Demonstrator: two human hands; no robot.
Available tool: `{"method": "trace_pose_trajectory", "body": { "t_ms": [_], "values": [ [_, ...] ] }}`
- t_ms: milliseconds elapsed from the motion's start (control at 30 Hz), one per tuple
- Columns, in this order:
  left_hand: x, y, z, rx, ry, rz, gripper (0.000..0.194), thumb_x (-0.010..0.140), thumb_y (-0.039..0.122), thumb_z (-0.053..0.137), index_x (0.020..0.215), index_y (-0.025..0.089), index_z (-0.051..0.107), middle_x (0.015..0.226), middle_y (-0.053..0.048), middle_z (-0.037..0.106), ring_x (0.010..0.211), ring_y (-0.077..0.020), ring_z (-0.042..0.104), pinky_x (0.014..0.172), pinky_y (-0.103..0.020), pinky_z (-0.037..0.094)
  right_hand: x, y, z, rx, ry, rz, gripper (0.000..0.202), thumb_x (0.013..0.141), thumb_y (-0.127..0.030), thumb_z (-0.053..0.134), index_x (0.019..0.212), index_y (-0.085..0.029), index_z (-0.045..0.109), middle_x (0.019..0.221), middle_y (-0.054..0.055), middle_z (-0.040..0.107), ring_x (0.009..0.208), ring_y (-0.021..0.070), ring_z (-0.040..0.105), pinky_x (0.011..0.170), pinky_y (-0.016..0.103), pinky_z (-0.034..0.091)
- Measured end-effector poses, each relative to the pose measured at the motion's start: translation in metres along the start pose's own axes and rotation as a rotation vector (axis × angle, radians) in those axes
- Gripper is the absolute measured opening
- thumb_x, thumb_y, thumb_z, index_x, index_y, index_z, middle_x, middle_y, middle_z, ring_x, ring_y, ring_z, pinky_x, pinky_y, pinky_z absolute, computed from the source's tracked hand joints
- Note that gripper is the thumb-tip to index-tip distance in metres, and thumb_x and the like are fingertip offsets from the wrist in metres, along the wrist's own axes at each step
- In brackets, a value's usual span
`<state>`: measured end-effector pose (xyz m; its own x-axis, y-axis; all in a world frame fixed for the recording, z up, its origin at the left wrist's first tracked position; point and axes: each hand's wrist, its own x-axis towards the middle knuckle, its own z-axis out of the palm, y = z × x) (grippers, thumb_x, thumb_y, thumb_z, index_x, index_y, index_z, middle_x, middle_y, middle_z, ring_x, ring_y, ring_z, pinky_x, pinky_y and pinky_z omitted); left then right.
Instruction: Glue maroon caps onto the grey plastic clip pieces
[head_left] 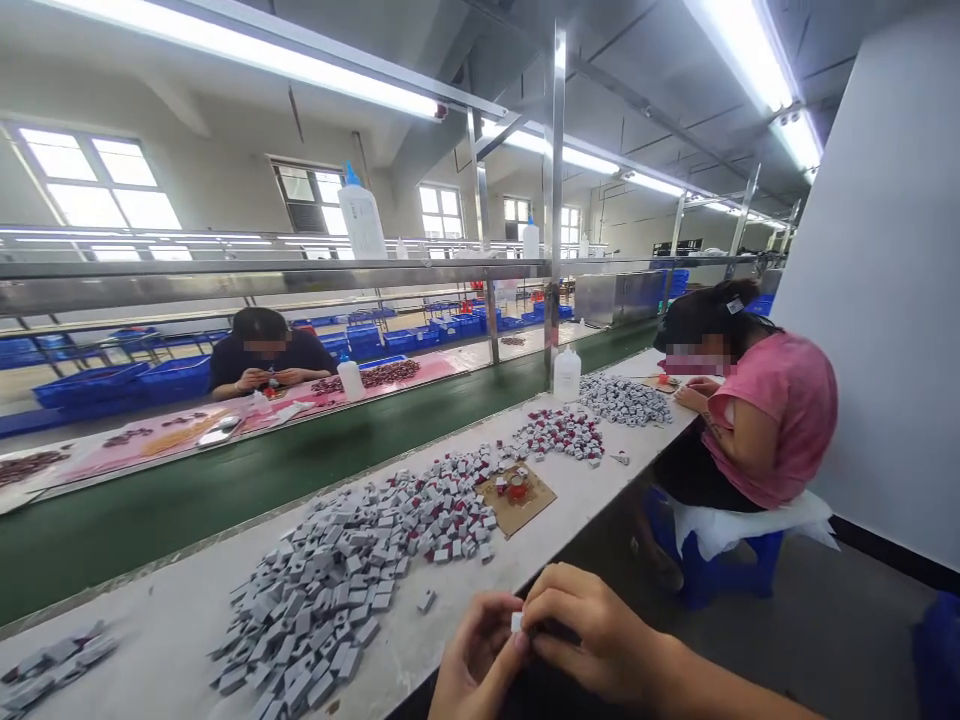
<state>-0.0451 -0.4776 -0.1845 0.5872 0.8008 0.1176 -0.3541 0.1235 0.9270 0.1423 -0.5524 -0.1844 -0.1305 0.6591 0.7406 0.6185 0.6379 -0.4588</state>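
At the near edge of the table, a small whitish block (517, 622) is pinched between the thumb and fingers of my left hand (480, 660). My right hand (589, 625) closes on the same block from the right, its fingertips covering part of it. Just beyond my hands lies a large heap of grey blocks (322, 590), with red showing among those at its right end. A single grey block (427, 601) lies apart from the heap. A piece of cardboard (529, 510) bears a small red pot (517, 487) and a few blocks.
Further along the table are a second heap (559, 435), a grey heap (626, 400) and a white bottle (567, 375). A co-worker in a pink shirt (787, 410) sits at right; another person (262, 350) works across the green belt (300, 455). A metal post (553, 200) stands behind.
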Motion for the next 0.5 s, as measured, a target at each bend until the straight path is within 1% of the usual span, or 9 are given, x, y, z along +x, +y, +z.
{"method": "trace_pose_trajectory", "body": {
  "t_ms": [100,167,200,267,300,333,367,433,500],
  "values": [
    [-0.001,-0.001,-0.003,0.007,0.104,0.027,0.061,0.073,0.068,0.112,0.097,0.018,0.087,0.085,-0.003,0.077,0.076,-0.0182,0.073,0.075,-0.028,0.062,0.002,0.005,0.007,-0.038,0.016,0.06,0.018,0.113,-0.037,0.079,0.128,-0.027,0.081,0.103,0.005,0.083,0.089,0.0207,0.081,0.083,0.031,0.068],
    [-0.001,-0.002,-0.014,0.025,0.206,0.046,0.065,0.07,0.07,0.112,0.098,0.019,0.084,0.088,-0.004,0.079,0.08,-0.021,0.077,0.08,-0.029,0.065,0.005,0.022,0.003,-0.101,0.081,0.166,0.028,0.113,-0.043,0.08,0.137,-0.029,0.08,0.103,0.005,0.082,0.085,0.0222,0.08,0.08,0.035,0.07],
    [0.0,-0.003,-0.022,0.044,0.258,0.065,0.066,0.069,0.072,0.111,0.099,0.02,0.083,0.089,-0.004,0.08,0.083,-0.0223,0.078,0.082,-0.03,0.066,0.006,0.036,-0.004,-0.149,0.137,0.238,0.029,0.114,-0.045,0.078,0.138,-0.029,0.08,0.106,0.005,0.083,0.085,0.0228,0.08,0.08,0.037,0.071],
    [0.001,-0.005,-0.042,0.109,0.337,0.124,0.067,0.073,0.077,0.107,0.1,0.021,0.083,0.093,-0.005,0.08,0.088,-0.0236,0.079,0.085,-0.03,0.067,0.009,0.071,-0.026,-0.271,0.277,0.404,0.028,0.118,-0.047,0.073,0.137,-0.027,0.079,0.114,0.007,0.083,0.091,0.0229,0.079,0.081,0.039,0.072],
    [0.001,-0.005,-0.054,0.157,0.361,0.163,0.066,0.076,0.078,0.104,0.101,0.021,0.083,0.095,-0.006,0.079,0.089,-0.0234,0.078,0.086,-0.029,0.067,0.01,0.091,-0.041,-0.338,0.351,0.488,0.032,0.118,-0.049,0.074,0.137,-0.024,0.078,0.123,0.008,0.082,0.096,0.0215,0.079,0.084,0.039,0.072],
    [0.002,-0.005,-0.065,0.215,0.367,0.199,0.064,0.079,0.079,0.102,0.101,0.022,0.084,0.096,-0.006,0.078,0.09,-0.023,0.077,0.085,-0.029,0.066,0.011,0.112,-0.056,-0.41,0.428,0.568,0.037,0.117,-0.048,0.077,0.141,-0.02,0.076,0.132,0.01,0.081,0.104,0.0228,0.08,0.09,0.042,0.072],
    [0.004,-0.004,-0.074,0.277,0.361,0.226,0.063,0.082,0.08,0.099,0.101,0.022,0.086,0.098,-0.007,0.076,0.091,-0.0228,0.076,0.085,-0.028,0.066,0.012,0.133,-0.071,-0.483,0.497,0.643,0.039,0.116,-0.047,0.079,0.145,-0.02,0.075,0.14,0.011,0.079,0.113,0.0251,0.08,0.098,0.046,0.072],
    [0.006,-0.003,-0.087,0.369,0.349,0.251,0.06,0.087,0.08,0.095,0.101,0.022,0.089,0.102,-0.009,0.075,0.096,-0.0236,0.076,0.087,-0.028,0.067,0.013,0.169,-0.097,-0.622,0.6,0.77,0.044,0.114,-0.045,0.081,0.15,-0.021,0.073,0.152,0.013,0.075,0.128,0.0301,0.078,0.108,0.054,0.07],
    [0.01,-0.005,-0.091,0.395,0.363,0.246,0.057,0.093,0.078,0.091,0.104,0.023,0.09,0.107,-0.009,0.075,0.1,-0.0245,0.077,0.09,-0.029,0.068,0.011,0.198,-0.113,-0.729,0.635,0.874,0.047,0.113,-0.045,0.082,0.153,-0.021,0.073,0.157,0.014,0.073,0.134,0.0325,0.076,0.113,0.057,0.068]
  ]
}}
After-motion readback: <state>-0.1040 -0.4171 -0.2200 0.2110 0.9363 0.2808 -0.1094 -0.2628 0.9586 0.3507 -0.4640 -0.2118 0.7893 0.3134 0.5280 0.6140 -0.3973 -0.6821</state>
